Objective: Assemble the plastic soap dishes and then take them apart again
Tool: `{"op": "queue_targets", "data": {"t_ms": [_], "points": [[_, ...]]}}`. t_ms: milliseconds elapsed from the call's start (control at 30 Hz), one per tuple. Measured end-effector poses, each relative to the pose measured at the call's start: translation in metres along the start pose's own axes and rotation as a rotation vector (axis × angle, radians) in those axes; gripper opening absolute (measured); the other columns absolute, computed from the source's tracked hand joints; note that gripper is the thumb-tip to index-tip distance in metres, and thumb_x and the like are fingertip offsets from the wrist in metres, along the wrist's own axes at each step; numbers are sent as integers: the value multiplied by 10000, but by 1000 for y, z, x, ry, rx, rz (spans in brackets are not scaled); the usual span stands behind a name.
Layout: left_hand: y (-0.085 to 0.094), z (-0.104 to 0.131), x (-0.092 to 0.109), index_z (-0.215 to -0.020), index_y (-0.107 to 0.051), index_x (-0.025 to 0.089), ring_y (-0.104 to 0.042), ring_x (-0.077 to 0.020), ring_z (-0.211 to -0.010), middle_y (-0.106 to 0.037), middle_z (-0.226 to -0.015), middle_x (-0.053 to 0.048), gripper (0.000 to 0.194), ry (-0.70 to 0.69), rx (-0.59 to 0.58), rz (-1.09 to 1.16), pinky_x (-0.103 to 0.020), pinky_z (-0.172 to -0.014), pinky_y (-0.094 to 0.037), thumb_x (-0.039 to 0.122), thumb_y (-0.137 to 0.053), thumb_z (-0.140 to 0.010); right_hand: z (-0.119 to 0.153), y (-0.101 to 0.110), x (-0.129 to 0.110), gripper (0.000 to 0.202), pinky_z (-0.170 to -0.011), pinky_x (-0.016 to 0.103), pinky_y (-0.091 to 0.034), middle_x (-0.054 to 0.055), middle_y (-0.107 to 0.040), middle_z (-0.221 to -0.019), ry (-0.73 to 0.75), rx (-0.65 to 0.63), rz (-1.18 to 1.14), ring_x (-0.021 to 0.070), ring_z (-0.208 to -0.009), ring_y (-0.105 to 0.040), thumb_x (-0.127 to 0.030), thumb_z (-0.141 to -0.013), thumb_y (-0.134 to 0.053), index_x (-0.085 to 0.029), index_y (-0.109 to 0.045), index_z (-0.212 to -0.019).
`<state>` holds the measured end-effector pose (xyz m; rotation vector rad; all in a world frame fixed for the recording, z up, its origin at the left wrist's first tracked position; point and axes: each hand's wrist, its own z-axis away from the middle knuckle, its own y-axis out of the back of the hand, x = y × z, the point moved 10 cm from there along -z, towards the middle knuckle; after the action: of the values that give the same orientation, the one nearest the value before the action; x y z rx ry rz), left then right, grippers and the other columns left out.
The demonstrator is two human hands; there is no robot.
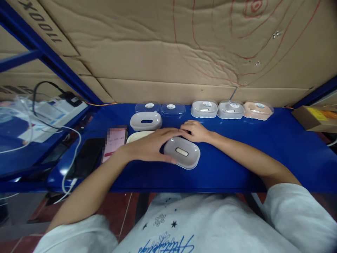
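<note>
A grey oval tray like a soap dish (193, 160) lies on the blue table, with a cream oblong insert (182, 151) in its middle. My left hand (151, 146) grips its left end, thumb at the near rim and fingers along the far rim. Just beyond the tray, my right hand (196, 130) is curled up beside the left fingertips; whatever it may hold is hidden. A cream tray (137, 136) is partly covered by my left hand. Behind it stands a grey oval dish (133, 123) with an oblong slot.
Two clear lids (177, 110) with round labels lie at the back. Farther right stand two grey lidded dishes (196, 111) and a peach one (256, 113). Phones (85, 156), white cables (79, 140) and a power strip are at left. A cardboard box (302, 119) sits at right.
</note>
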<state>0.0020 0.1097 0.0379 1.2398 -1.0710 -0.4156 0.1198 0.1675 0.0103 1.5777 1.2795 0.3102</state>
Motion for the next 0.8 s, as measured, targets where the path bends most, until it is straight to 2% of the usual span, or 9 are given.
{"op": "queue_targets", "data": {"t_ms": [67,167,233,333,400,467,533,633,800], "points": [[-6,0,10,-1713,-417,340,-498,-390,-1579,-432,-1769,-140,1027,-9,-27,13,-522,-1280,-437,667,-892,-862,0,0,3,458,-742,357,-461,17,-598,-673,-18,-2,-14,193,-674,-558,-458,-1119,-440,-249,-588,-739],[-15,-1,11,-1706,-424,334,-520,-383,-1560,-489,-1731,-136,999,6,-51,11,-529,-1274,-426,542,-928,-869,0,2,8,454,-781,367,-473,26,-632,-698,-61,14,-50,198,-700,-584,-455,-1120,-425,-250,-591,-751],[-17,-3,8,-1681,-458,319,-563,-375,-1517,-548,-1682,-131,977,5,-56,12,-520,-1257,-432,549,-934,-859,1,6,11,465,-809,369,-483,44,-687,-758,-101,38,-89,204,-746,-630,-476,-1129,-408,-242,-621,-788],[-10,-7,-2,-1622,-520,277,-595,-399,-1464,-612,-1616,-144,935,45,35,-79,-580,-1273,-367,587,-934,-844,0,10,19,539,-799,347,-498,54,-740,-820,-172,66,-179,194,-773,-680,-535,-1151,-362,-220,-688,-860],[-5,-8,-7,-1592,-536,250,-615,-406,-1432,-649,-1575,-147,897,81,93,-146,-611,-1285,-313,578,-927,-854,-1,9,27,608,-750,324,-509,39,-747,-788,-220,60,-257,179,-728,-688,-589,-1158,-337,-204,-735,-907],[-3,-9,-9,-1569,-541,222,-647,-404,-1389,-689,-1521,-155,864,116,130,-185,-611,-1276,-308,585,-905,-875,-2,8,34,660,-695,307,-521,29,-752,-757,-259,40,-339,173,-690,-694,-656,-1148,-340,-191,-772,-967],[-1,-10,-9,-1537,-558,205,-684,-403,-1336,-735,-1444,-164,810,151,161,-212,-610,-1260,-321,628,-852,-913,-3,7,39,689,-699,307,-554,41,-783,-802,-281,23,-413,184,-733,-729,-713,-1128,-357,-182,-789,-1048],[4,-9,-11,-1470,-598,201,-721,-403,-1273,-775,-1359,-166,688,204,205,-235,-623,-1240,-337,676,-731,-990,-2,9,39,696,-866,354,-609,71,-834,-1018,-279,15,-490,215,-952,-784,-755,-1112,-370,-202,-792,-1140],[11,-8,-18,-1425,-625,173,-740,-411,-1224,-795,-1290,-175,602,258,261,-241,-618,-1185,-393,663,-519,-1092,-1,14,22,649,-1089,451,-565,95,-811,-1257,-140,10,-496,264,-1197,-753,-758,-1102,-417,-235,-781,-1223]]}}
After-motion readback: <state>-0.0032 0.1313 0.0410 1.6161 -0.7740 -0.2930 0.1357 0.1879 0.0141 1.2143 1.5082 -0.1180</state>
